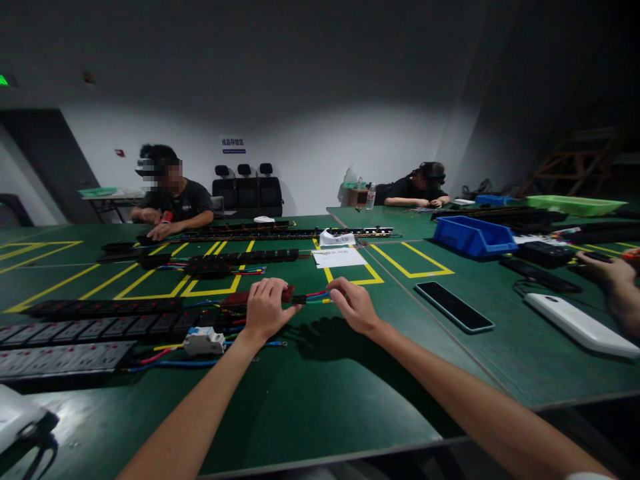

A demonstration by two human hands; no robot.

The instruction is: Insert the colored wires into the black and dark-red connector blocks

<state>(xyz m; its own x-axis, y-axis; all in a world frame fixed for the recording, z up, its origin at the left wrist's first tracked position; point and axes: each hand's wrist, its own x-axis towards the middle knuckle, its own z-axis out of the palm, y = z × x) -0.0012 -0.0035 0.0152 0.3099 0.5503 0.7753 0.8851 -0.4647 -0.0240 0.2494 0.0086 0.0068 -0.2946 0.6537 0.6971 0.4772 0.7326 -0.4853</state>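
In the head view my left hand [267,308] is closed over the end of a dark power strip [235,300], fingers wrapped round it from above. Red, blue and yellow-green wires [314,297] stick out to the right of that hand. At their tips my right hand [353,305] has its thumb and forefinger bent together on the wire ends. Below and left of my left hand lies a white circuit breaker [204,340] with wires attached. More socket strips [65,360] lie side by side at the left.
Further right are a phone [454,307], a white oblong device [580,325] and a blue bin [473,237]. Papers [341,258] lie beyond my hands. Two people [183,197] work across the green table [320,413]; another person's hand [607,270] reaches in at the right.
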